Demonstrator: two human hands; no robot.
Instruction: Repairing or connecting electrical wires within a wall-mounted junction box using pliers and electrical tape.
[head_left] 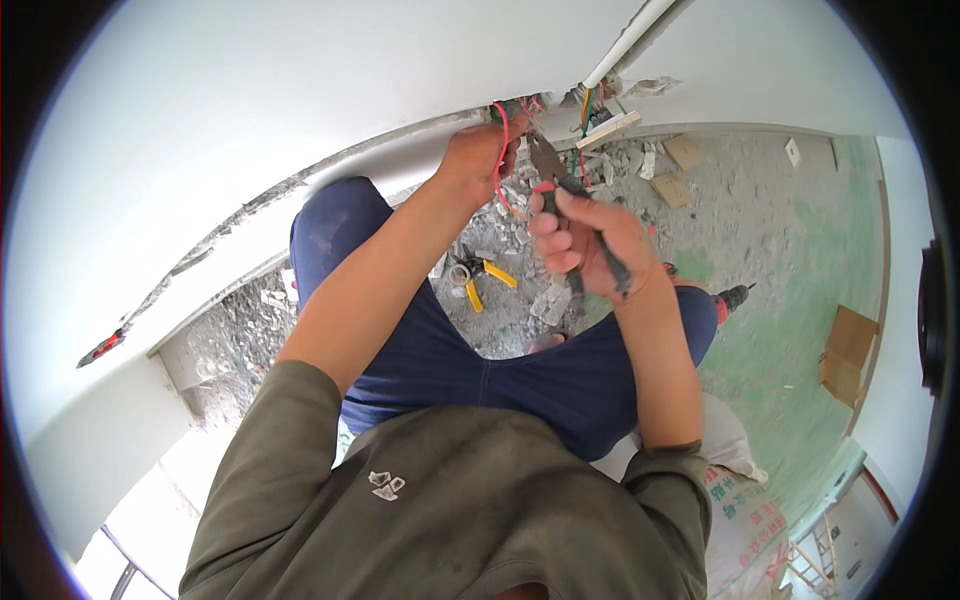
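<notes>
My left hand [478,160] reaches to a hole at the foot of the white wall, its fingers closed around thin wires there. A red wire [499,160] loops out of the hole and hangs down across those fingers. In my right hand [600,240] is a pair of pliers [546,160] with dark handles, their jaws pointing up beside my left fingertips. Whether the jaws touch a wire I cannot make out. Just right of the pliers, a white socket plate [610,130] hangs tilted from the wall, with green and other coloured wires [586,105] behind it.
Yellow-handled wire strippers [485,280] lie on the rubble between my knees. Broken plaster [630,160] lines the wall base. A drill [735,300] rests beyond my right knee. Cardboard [848,350] and a printed sack [745,520] are at right; a red cutter [102,348] is far left.
</notes>
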